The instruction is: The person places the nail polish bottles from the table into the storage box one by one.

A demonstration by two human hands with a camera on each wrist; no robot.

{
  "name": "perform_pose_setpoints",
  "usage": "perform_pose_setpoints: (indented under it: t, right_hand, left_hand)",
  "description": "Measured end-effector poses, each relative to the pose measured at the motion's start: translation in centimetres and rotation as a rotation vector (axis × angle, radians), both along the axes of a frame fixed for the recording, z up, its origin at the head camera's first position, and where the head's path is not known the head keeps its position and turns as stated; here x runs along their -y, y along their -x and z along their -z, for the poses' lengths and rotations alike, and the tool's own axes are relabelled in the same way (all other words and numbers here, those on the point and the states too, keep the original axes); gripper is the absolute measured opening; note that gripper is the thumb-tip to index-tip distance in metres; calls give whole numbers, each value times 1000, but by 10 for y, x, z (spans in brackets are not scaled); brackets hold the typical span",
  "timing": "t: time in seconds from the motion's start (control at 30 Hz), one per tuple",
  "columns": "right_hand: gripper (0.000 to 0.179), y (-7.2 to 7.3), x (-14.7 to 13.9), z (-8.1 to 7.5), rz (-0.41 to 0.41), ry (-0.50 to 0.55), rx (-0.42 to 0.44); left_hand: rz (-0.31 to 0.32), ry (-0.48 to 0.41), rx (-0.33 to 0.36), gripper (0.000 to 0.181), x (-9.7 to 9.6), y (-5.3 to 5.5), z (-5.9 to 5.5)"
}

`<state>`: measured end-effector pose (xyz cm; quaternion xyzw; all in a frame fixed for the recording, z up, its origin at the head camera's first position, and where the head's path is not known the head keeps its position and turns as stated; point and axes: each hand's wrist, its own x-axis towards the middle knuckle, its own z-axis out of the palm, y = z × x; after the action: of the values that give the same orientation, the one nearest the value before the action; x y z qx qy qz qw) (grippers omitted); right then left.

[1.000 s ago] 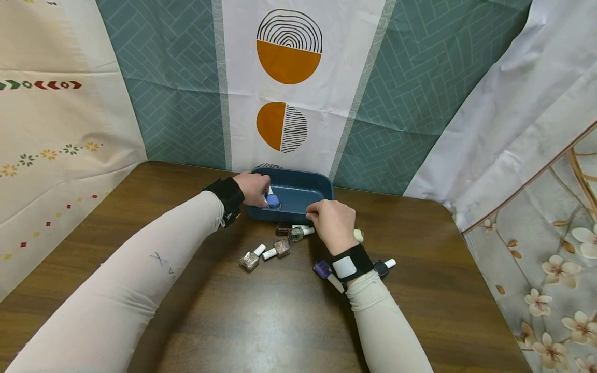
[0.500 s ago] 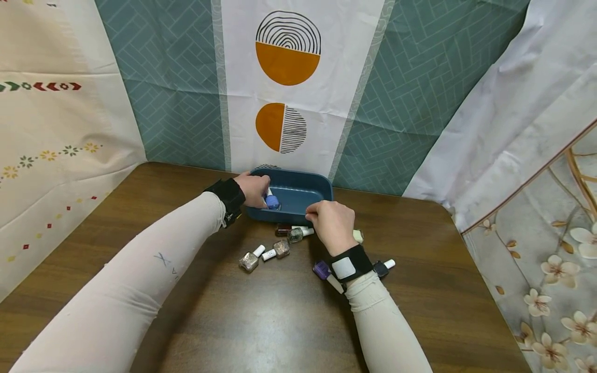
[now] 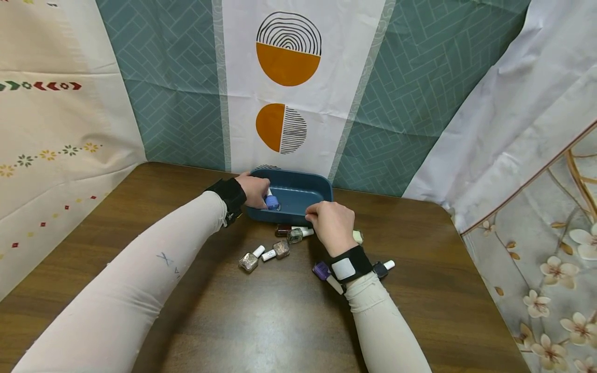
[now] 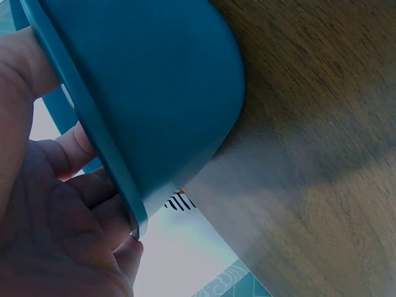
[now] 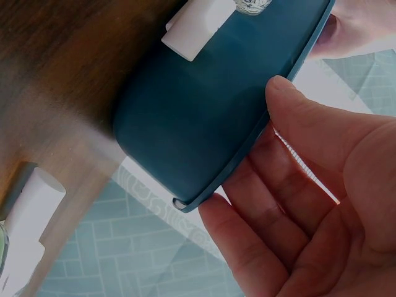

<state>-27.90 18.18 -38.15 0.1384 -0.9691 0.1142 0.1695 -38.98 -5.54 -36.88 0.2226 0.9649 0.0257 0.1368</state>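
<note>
The rim of the blue bin (image 3: 300, 197) is pinched at its near right by the right hand (image 3: 333, 223), thumb set against the outer side, fingers behind it. The left end is reached over by the left hand (image 3: 254, 190); a blue bottle (image 3: 272, 202) is seen inside, right beside its fingertips, but whether anything is grasped there cannot be told.

Head view: we look forward and down from the person's side, set well back, taking in both sleeves (image 3: 109, 290), most of the counter (image 3: 242, 316) and the blue bin (image 3: 294, 218). Left wrist: very close, tilted, facing the bin's outer wall by its left end. Right wrist: equally close and tilted, by the right end; we catch the left hand (image 5: 365, 28) too. All three share the bin.
</note>
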Motion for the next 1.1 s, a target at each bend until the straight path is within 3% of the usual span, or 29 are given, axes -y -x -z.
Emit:
perform_pose_setpoints:
  t: [0.3,0.63,0.77,1.0,1.1]
  right_hand:
    - [10,-1,0,1,-5,1,-4]
    - [11,-1,1,1,-2,5,0]
    - [11,-1,1,0,-2,3,6]
    - [10,-1,2,0,-5,4,-3]
    - [10,-2,2,1,-7,4,-8]
  left_hand:
    - [8,-8,-12,36,1,2,4]
    - [15,-60,-9,38,7,-2,-5]
    - [18,-119,-18,37,14,-6,-9]
    - [78,-216,-118,26,26,-19,-12]
    - [85,-247,-155,32,29,-26,-13]
